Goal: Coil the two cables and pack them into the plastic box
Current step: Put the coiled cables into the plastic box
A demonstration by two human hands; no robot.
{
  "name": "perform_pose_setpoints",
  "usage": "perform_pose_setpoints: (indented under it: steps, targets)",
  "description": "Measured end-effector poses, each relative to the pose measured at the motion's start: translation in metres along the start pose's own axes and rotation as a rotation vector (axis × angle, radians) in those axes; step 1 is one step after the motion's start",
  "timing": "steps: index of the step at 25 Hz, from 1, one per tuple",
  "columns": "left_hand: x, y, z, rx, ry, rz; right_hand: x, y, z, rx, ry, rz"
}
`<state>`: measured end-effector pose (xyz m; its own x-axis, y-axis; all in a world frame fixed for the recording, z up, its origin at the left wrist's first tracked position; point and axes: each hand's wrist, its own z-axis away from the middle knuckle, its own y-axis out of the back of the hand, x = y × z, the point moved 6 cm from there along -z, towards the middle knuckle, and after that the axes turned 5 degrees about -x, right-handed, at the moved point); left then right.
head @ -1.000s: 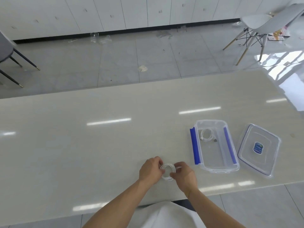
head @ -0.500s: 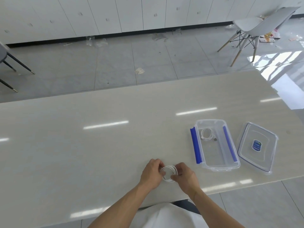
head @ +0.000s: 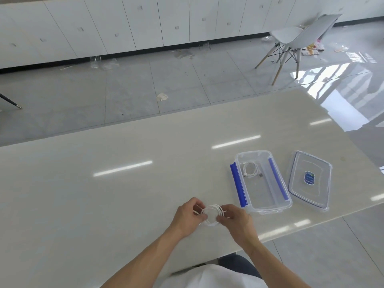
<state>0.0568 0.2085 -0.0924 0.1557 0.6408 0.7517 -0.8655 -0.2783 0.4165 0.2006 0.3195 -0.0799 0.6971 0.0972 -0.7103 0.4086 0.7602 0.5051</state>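
Fingers [head: 204, 217] of both hands pinch the coiled cable [head: 212, 223] between them.

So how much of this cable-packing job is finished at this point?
About half. One coiled cable already lies in the far end of the open plastic box. The second cable is in hand: the left hand and right hand hold its white loops above the table. Left to do: put that coil in the box. The lid lies beside it, off.

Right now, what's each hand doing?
Left hand: pinching the white cable coil.
Right hand: pinching the same coil's other side.
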Motion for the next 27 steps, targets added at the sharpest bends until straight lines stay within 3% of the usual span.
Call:
perform_pose_setpoints:
  steps: [3,9,17,27]
  targets:
    - [0.033,0.001,-0.009,-0.006,-0.045,0.071,-0.009,0.036,0.004,0.129,0.032,-0.064]
    - [0.115,-0.024,-0.038,-0.017,-0.128,-0.047,-0.007,0.112,-0.006,0.254,-0.020,-0.085]
    - [0.197,-0.072,-0.097,-0.183,-0.224,-0.667,0.028,0.150,-0.034,0.285,-0.253,-0.074]
    - [0.198,-0.109,-0.133,-0.245,-0.308,-1.203,0.035,0.135,-0.062,0.214,-0.402,0.240]
